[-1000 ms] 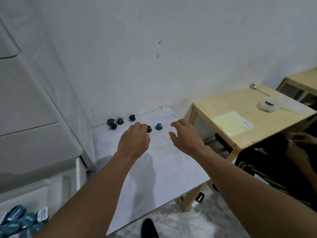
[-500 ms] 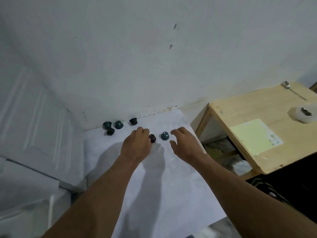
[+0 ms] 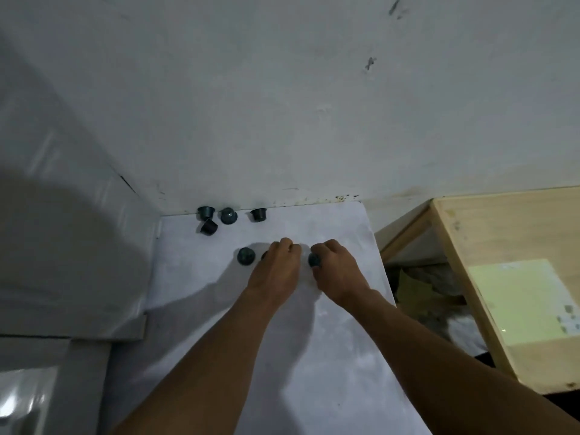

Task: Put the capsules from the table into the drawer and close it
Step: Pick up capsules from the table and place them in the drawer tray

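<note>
Several small dark capsules lie on the white table (image 3: 317, 365). A group sits by the wall: capsule (image 3: 205, 211), capsule (image 3: 208, 227), teal capsule (image 3: 228, 216) and capsule (image 3: 259, 214). Another capsule (image 3: 245, 256) lies just left of my left hand (image 3: 276, 268). That hand's fingers curl down over a dark capsule (image 3: 264, 255), of which only an edge shows. My right hand (image 3: 337, 271) pinches a teal capsule (image 3: 314, 260) at its fingertips. The drawer's inside is out of view.
A white plastic cabinet (image 3: 72, 246) stands against the table's left edge, with a glossy part (image 3: 25, 403) at the bottom left. A wooden table (image 3: 518, 227) with a pale green sheet (image 3: 521, 302) stands to the right, across a gap with clutter below. The wall is close behind.
The view has tilted down and closer to the table. Both hands have curled their fingers onto the two middle capsules. One more capsule now shows left of my left hand.
</note>
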A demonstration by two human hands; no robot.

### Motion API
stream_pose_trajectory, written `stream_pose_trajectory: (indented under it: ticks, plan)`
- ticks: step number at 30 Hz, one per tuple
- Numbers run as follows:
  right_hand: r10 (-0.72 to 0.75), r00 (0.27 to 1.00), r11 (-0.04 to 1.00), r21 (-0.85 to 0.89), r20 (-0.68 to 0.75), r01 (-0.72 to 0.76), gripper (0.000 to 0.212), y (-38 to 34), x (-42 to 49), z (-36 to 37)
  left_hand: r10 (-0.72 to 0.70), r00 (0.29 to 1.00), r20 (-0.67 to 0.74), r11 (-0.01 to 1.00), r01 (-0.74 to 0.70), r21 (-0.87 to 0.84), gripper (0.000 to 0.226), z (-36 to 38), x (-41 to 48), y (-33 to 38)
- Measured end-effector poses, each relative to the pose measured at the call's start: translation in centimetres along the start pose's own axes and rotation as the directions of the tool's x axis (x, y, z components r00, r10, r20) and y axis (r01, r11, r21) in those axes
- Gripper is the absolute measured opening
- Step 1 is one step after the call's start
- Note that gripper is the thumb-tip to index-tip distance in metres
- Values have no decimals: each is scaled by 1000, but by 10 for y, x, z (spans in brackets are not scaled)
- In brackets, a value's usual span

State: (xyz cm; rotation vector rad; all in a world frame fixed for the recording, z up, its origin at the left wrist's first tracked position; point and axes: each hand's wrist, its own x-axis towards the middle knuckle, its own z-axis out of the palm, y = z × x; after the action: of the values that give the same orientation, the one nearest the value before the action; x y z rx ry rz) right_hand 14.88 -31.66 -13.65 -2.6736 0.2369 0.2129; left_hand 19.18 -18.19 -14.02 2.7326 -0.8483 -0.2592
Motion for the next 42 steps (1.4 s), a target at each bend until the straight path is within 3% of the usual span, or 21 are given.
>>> stream_pose_trajectory:
  ticks: [4, 16, 23, 26, 29, 37, 42]
  plan:
    - [0, 1000, 1000, 19, 21, 0, 31, 7, 9, 14, 34, 996, 81, 996, -40, 79, 20, 15, 14, -7]
    - [40, 999, 995, 86, 33, -43, 19, 17, 24, 19, 5, 993, 121, 992, -20, 127, 21, 24, 28, -6]
    - [118, 992, 986, 110, 38, -122, 11, 22, 14, 4, -46, 994, 95, 997, 40, 68, 15, 16, 19, -3]
    - [118, 993, 987, 107, 22, -120, 24, 22, 3, -8, -73, 994, 83, 997, 73, -1, 18, 6, 7, 1]
    - [83, 997, 990, 110, 8, -83, 43, 17, -13, -17, -84, 995, 59, 995, 87, -51, 26, -4, -12, 7]
    - [-10, 997, 985, 172, -77, 23, 17, 2, -57, -19, -224, 968, -117, 971, 210, -118, 26, -18, -69, 26]
    - [-81, 990, 978, 181, -114, 101, 22, -7, -83, -18, -343, 904, -256, 933, 296, -206, 19, -18, -115, 30]
